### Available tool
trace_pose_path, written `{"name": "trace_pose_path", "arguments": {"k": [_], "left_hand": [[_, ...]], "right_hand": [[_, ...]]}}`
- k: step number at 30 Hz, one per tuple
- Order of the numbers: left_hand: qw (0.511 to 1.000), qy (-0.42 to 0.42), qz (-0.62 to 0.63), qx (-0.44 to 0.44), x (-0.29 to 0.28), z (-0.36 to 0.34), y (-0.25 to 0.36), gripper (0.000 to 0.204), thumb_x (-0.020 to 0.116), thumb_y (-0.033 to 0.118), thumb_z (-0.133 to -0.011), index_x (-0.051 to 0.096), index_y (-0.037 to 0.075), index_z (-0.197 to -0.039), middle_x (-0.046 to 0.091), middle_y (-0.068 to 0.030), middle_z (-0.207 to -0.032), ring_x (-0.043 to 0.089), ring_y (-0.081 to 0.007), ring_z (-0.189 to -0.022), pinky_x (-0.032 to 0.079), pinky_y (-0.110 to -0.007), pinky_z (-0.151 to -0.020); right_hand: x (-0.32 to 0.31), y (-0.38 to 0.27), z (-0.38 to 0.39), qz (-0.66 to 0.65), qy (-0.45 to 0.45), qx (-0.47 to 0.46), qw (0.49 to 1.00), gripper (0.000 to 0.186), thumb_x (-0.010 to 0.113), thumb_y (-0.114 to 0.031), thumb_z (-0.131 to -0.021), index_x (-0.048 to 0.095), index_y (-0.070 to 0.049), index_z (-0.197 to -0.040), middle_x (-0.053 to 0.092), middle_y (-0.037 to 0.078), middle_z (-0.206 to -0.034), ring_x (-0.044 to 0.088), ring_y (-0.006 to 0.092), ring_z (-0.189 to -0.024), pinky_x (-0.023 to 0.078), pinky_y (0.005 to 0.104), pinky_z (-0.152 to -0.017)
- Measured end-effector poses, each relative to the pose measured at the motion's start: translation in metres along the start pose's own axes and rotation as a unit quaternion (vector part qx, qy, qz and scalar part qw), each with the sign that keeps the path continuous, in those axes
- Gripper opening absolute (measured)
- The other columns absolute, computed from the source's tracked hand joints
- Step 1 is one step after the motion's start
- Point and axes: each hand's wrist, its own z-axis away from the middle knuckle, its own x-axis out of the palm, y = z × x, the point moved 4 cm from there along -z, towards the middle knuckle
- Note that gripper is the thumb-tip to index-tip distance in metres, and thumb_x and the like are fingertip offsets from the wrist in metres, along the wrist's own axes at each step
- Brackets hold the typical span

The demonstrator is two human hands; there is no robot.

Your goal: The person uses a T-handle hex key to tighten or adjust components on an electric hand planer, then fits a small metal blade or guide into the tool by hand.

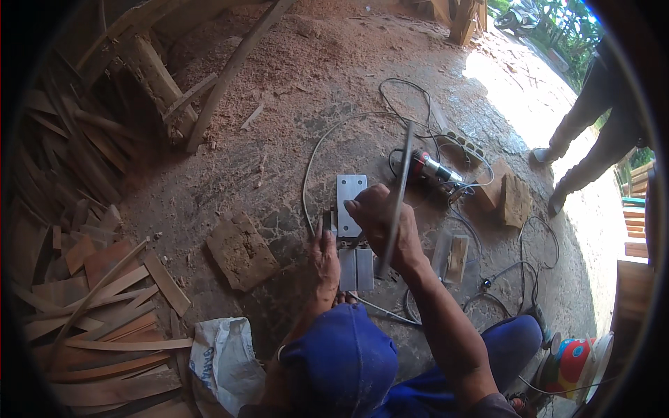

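A pale metal plate with corner holes (351,183) lies in front of me on the ground. Close behind its near edge are two grey metal blocks (357,270) side by side. My left hand (325,259) is at the plate's left edge, its fingers pinching a small dark metal piece (327,221) against it. Over the plate's right side, my right hand (383,219) is closed. A long thin grey metal bar (399,188) slants across that hand and sticks out at both ends. The fingers' exact grip on the bar is hidden.
A corded power tool (433,169) and a power strip (460,146) lie to the right among looping cables. Rough blocks (240,252) (516,200) flank the work. Wood offcuts (104,299) pile up left, near a white sack (226,359). Another person (592,125) stands far right.
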Motion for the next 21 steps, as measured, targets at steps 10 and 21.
{"name": "trace_pose_path", "arguments": {"k": [10, 21], "left_hand": [[0.999, -0.017, 0.021, -0.017, -0.006, -0.003, -0.004, 0.050, 0.044, 0.023, -0.108, 0.039, 0.000, -0.151, 0.045, -0.0180, -0.152, 0.043, -0.0263, -0.139, 0.033, -0.037, -0.115], [0.999, -0.005, 0.039, 0.007, -0.007, -0.006, -0.010, 0.051, 0.048, 0.023, -0.107, 0.038, -0.001, -0.152, 0.046, -0.0164, -0.149, 0.044, -0.0242, -0.136, 0.036, -0.035, -0.113]], "right_hand": [[-0.017, -0.008, 0.008, -0.085, -0.088, -0.042, 0.992, 0.012, 0.062, -0.009, -0.094, 0.065, -0.003, -0.104, 0.070, 0.011, -0.087, 0.072, 0.0275, -0.085, 0.057, 0.0387, -0.076], [-0.018, -0.009, 0.013, 0.085, -0.064, -0.062, 0.992, 0.019, 0.067, -0.018, -0.092, 0.058, -0.003, -0.099, 0.067, 0.020, -0.082, 0.070, 0.0377, -0.077, 0.055, 0.0414, -0.065]]}}
